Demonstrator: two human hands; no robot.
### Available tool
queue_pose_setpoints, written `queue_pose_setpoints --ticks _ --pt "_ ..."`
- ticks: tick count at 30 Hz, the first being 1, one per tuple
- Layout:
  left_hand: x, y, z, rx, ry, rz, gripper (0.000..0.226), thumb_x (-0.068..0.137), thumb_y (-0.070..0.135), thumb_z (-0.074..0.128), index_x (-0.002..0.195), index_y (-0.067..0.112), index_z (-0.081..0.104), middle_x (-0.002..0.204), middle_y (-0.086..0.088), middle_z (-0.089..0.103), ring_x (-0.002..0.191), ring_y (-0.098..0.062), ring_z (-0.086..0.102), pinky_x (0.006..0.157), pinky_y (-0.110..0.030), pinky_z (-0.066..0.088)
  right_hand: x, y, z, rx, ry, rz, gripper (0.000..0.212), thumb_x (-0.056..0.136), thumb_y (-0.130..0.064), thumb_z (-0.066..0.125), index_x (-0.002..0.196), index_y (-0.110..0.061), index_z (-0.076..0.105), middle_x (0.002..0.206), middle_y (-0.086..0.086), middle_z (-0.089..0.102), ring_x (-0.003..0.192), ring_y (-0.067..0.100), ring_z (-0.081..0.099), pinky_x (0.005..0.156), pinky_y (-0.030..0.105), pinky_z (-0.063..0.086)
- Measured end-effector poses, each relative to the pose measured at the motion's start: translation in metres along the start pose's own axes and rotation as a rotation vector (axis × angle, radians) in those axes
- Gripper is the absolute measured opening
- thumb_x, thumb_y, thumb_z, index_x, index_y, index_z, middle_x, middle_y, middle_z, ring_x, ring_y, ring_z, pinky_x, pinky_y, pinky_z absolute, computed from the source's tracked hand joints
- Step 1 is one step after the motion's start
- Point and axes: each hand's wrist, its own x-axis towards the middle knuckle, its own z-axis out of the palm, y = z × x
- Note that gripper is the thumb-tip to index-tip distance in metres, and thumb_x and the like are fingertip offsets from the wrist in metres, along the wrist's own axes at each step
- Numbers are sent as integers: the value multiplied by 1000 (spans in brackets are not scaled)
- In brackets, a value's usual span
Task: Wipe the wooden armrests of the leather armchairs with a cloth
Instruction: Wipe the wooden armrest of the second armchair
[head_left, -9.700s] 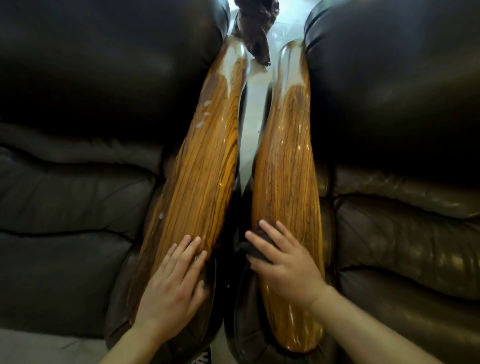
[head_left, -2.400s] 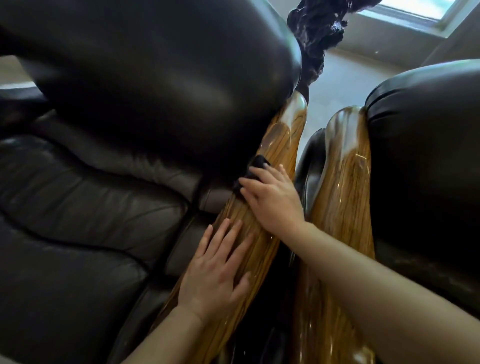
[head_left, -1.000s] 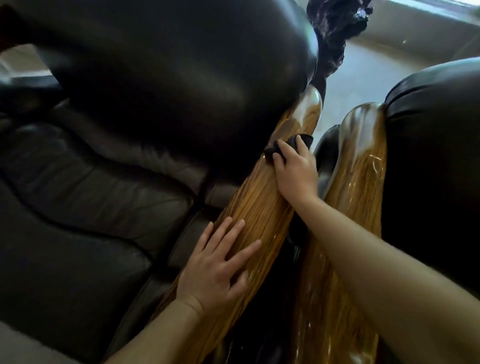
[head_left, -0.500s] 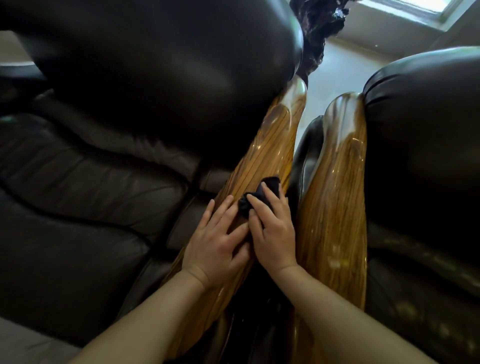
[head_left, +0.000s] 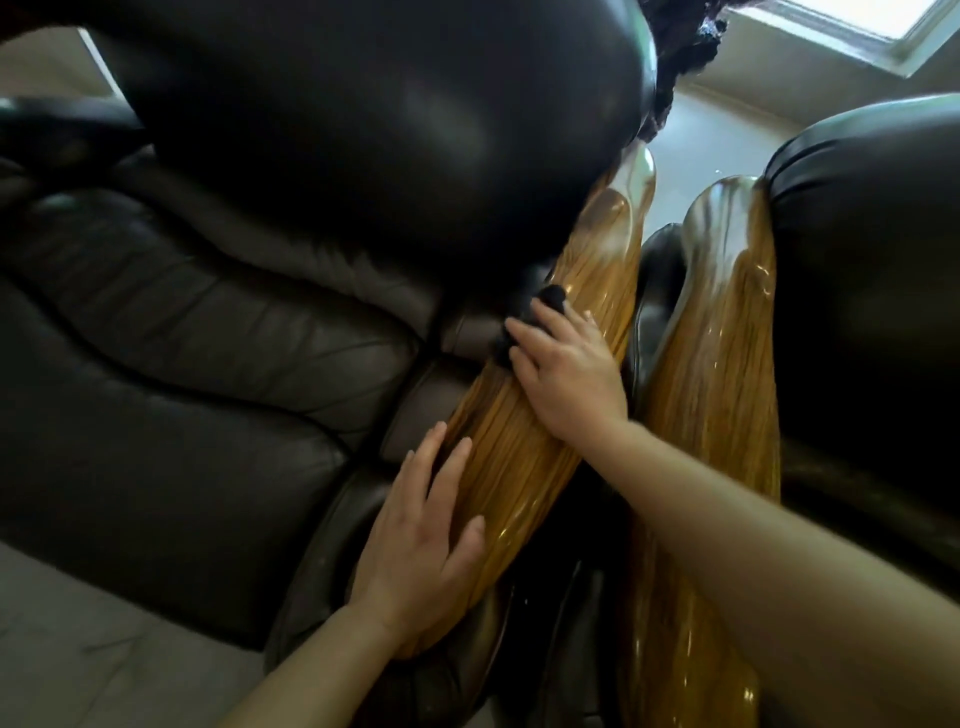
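Two glossy striped wooden armrests run side by side between two dark leather armchairs. My right hand (head_left: 566, 374) presses a small dark cloth (head_left: 524, 319) onto the middle of the left armrest (head_left: 519, 441), at its inner edge by the left chair's back cushion. Most of the cloth is hidden under my fingers. My left hand (head_left: 421, 540) lies flat with spread fingers on the near end of the same armrest, holding nothing. The right armrest (head_left: 722, 374) is untouched; my right forearm crosses over its near part.
The left armchair (head_left: 218, 364) fills the left side, with its bulging backrest overhanging the armrest's far end. The right armchair (head_left: 872, 312) stands at the right. A dark carved wooden piece (head_left: 675, 57) rises behind them. A narrow gap separates the armrests; pale floor (head_left: 78, 649) shows lower left.
My right hand has slid the cloth farther up the left armrest and toward its inner edge. My left hand has shifted back toward the near end, apart from the right hand.
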Motion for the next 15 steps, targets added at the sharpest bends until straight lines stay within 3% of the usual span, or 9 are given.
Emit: queue_pose_setpoints --ticks 3,5,7,9,12,15 --pt "1 6 -9 -134 63 -39 67 91 54 35 152 40 12 163 19 1 140 2 19 104 -21 32 -77 -33 13 -28 -25 -214 46 101 -41 41 145 -33 47 159 3 41 153 30 23 124 54 20" --pt "2 8 -11 -168 72 -51 65 91 56 34 150 45 10 162 22 3 136 4 26 97 -15 34 -117 -43 25 -11 -107 -374 53 100 -38 47 152 -34 36 165 2 29 156 29 11 124 54 19" --pt "4 7 -10 -151 71 -44 64 92 56 32 151 47 10 162 23 1 137 2 30 97 -19 41 -120 -36 26 -32 -156 -512 58 100 -38 50 155 -33 31 167 2 23 157 27 7 125 52 18" --pt "9 7 -7 -96 64 -39 63 93 57 32 152 44 12 164 19 2 142 -3 29 102 -30 46 -97 -23 20 -84 -163 -579 53 100 -40 50 151 -30 38 165 4 29 156 28 12 125 52 19" --pt "22 10 1 34 82 -5 63 96 54 32 154 33 19 165 5 13 149 -8 16 114 -42 34 -51 -7 6 -88 -101 -404 46 102 -44 44 144 -28 50 160 4 39 153 27 25 124 51 23" --pt "41 14 10 179 64 82 64 97 48 37 154 23 24 164 -5 20 152 -14 7 121 -45 21 -8 8 -5 -48 -74 -240 48 101 -48 38 144 -29 52 159 4 41 152 27 28 124 50 23"
